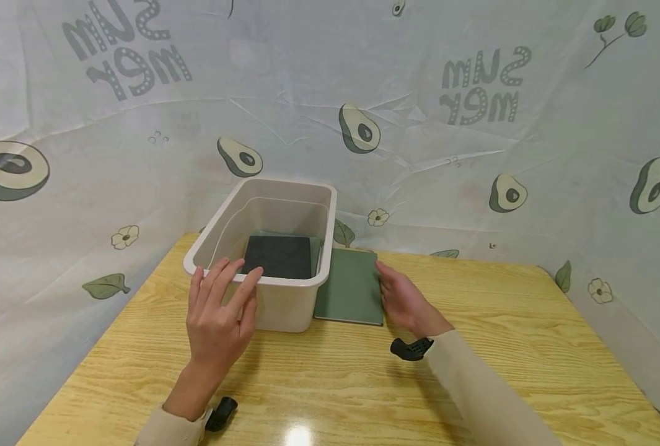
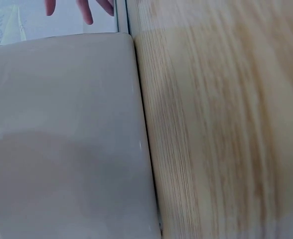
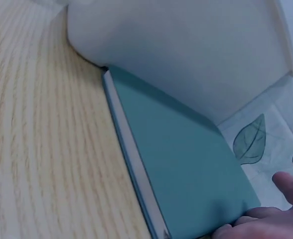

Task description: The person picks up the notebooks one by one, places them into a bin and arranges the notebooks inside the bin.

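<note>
A green hardcover book (image 1: 352, 288) lies flat on the table, close against the right side of a white plastic bin (image 1: 285, 306). My right hand (image 1: 404, 300) is at the book's right edge. In the right wrist view its fingers (image 3: 258, 219) meet that edge, while the thumb stands apart from the cover. My left hand (image 1: 220, 319) is at the bin's front rim with its fingers spread and fingertips right at the rim. Inside the bin a black book (image 1: 279, 256) lies over a green one (image 1: 315, 251), which is mostly hidden beneath it.
The wooden table (image 1: 502, 334) reaches out to the right and in front of the bin. Behind it hangs a pale cloth (image 1: 419, 167) printed with avocados and lettering. Black wrist devices (image 1: 410, 349) sit at both sleeves.
</note>
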Available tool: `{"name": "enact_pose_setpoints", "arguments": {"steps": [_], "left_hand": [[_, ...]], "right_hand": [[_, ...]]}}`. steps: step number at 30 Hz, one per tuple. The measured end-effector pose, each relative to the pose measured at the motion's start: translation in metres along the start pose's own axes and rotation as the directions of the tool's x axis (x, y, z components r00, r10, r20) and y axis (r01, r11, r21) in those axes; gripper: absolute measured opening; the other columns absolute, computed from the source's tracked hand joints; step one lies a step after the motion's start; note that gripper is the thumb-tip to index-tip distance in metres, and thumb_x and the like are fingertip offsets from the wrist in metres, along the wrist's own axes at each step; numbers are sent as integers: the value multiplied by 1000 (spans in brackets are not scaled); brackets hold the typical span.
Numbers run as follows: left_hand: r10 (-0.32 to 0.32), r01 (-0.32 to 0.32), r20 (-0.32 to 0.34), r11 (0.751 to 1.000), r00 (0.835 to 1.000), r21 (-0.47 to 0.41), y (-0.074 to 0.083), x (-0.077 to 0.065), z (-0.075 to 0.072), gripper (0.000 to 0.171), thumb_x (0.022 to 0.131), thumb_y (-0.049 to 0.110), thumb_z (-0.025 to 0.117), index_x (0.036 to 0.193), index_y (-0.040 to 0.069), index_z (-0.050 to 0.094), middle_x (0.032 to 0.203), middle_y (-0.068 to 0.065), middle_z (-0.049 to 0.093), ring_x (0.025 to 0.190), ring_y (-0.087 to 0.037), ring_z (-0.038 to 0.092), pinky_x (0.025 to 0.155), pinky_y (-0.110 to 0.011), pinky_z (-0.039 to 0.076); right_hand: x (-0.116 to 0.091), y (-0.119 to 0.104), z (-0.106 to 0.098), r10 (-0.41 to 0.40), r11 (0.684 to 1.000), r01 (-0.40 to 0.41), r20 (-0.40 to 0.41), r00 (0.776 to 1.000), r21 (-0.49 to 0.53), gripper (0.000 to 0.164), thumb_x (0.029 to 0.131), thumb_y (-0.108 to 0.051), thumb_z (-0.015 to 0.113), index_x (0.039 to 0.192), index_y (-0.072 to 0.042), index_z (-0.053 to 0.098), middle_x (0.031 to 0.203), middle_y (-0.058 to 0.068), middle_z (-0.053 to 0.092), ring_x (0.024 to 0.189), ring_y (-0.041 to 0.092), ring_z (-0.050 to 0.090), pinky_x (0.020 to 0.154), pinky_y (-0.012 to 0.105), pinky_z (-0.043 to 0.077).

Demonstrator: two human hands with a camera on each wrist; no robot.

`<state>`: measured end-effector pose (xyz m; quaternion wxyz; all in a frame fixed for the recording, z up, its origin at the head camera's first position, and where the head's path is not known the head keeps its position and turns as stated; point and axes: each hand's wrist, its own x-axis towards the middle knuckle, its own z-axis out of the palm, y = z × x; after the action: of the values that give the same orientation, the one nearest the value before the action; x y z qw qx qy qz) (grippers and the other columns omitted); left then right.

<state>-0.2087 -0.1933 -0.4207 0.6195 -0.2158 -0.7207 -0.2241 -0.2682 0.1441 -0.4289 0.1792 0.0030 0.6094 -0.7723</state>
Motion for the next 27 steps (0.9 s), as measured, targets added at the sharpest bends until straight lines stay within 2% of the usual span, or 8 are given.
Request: {"name": "enact_pose_setpoints", "arguments": {"steps": [6,13,20,23,27], "left_hand": [[-2,2,4,1000,1000,4,-1,1,0,30,108,24,56,118,12,81,124,-21,76,122,-44,68,118,-66,42],[3,-3,2,1000,1000,4,0,1,0,30,108,25,56,118,12,81,123,-21,76,122,-44,68,120,-64,40],[4,-4,2,1000,1000,4,0,1,-1,29,107,24,57,119,13,81,124,-20,76,122,-44,68,121,-63,40],[3,-3,6,1000,1000,6,0,1,-1,29,107,24,57,119,13,81,124,-20,76,123,-44,68,121,-64,40],[4,-4,5,1000,1000,12,-1,2,-1,30,107,25,56,119,12,81,124,-21,76,122,-43,68,121,-64,40]], "right_hand": [[1,-4,-6,29,993,-23,-51,998,116,82,114,-39,44,170,-15,-11,178,13,-18,167,31,-18,135,47,-8],[-4,-12,-14,81,983,-64,-90,993,173,80,113,-36,48,172,-19,-3,180,13,-7,169,29,-4,136,51,6],[-4,-20,-24,122,981,-112,-60,991,157,78,113,-34,47,172,-23,-3,180,17,-3,168,35,6,134,57,15],[-3,-22,-26,125,984,-114,-78,989,135,78,113,-33,48,173,-23,-1,180,18,3,166,42,15,132,59,20],[0,-21,-26,106,992,-98,-112,988,76,74,113,-25,47,173,-17,3,178,21,15,160,47,28,129,60,29]]}}
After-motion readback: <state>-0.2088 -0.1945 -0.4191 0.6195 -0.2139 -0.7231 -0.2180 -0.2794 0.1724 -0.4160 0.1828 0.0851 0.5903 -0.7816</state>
